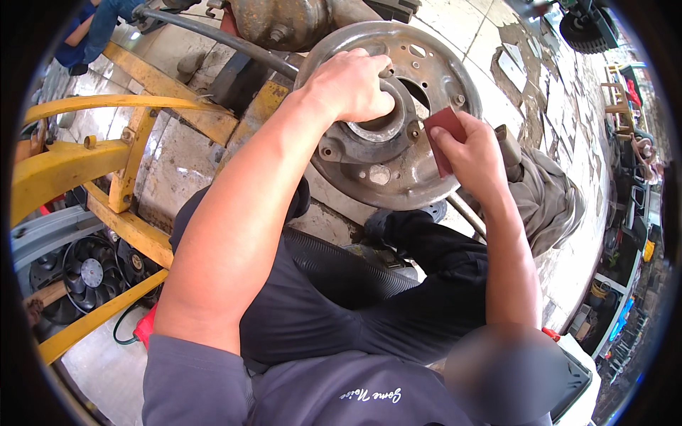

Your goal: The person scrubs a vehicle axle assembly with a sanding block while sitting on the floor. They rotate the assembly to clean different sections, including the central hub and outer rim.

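A round, worn brake backing plate (433,78) with a raised hub and bolt holes stands in front of me, tilted. My left hand (352,89) lies over the upper left of its hub, gripping it, with the thumb at the central opening. Pinched in my right hand (472,153) is a folded piece of reddish-brown sandpaper (442,135), held at the plate's right side. Whether the sandpaper touches the metal cannot be made out. Behind the plate sits a rusty axle housing (280,25), with a long metal rod (213,39) running off to the left.
Yellow metal frames (71,167) stand at left, with black cooling fans (92,273) below them. A grey-brown cloth (547,199) hangs right of the plate. Broken tiles (515,67) lie on the floor. Shelves with tools (618,312) line the far right. Another person (106,28) is at upper left.
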### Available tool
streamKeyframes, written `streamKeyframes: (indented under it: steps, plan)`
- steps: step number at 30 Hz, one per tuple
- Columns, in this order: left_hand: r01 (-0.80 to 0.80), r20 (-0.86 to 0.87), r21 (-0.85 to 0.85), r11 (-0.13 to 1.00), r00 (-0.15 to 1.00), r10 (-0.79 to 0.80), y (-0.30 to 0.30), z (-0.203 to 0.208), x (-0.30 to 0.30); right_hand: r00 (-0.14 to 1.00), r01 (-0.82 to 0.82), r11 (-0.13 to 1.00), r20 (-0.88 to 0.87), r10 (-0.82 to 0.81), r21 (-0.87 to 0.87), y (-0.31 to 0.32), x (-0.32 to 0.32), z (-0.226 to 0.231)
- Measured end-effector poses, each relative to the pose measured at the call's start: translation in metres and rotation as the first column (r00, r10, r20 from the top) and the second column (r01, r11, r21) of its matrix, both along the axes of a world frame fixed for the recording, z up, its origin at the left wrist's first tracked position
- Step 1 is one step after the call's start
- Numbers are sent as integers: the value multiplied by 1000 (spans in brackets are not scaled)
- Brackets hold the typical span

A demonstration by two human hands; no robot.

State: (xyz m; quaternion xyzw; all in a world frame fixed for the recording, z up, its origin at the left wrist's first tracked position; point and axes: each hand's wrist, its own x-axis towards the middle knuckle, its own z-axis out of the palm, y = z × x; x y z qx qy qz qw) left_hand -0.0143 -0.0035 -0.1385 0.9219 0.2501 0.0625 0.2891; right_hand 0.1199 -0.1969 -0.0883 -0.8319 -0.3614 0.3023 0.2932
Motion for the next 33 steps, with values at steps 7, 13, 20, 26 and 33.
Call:
streamKeyframes:
  steps: [7,13,20,26,33]
  plan:
    - [13,2,-9,1000,1000,-13,2,1,-3,978,-188,936,-144,150,-299,7,0,23]
    - [9,9,-8,1000,1000,-9,6,-2,3,1000,-19,1000,-10,19,-8,2,7,-5]
    - [24,41,13,1000,999,-25,6,-2,-1,992,-125,982,-5,126,-144,4,0,6]
    - [24,9,-2,1000,1000,-24,5,0,3,943,-270,959,227,245,89,-13,1,-2]
    - [36,25,16,999,999,-37,6,0,1,692,-524,848,621,368,81,-6,0,-15]
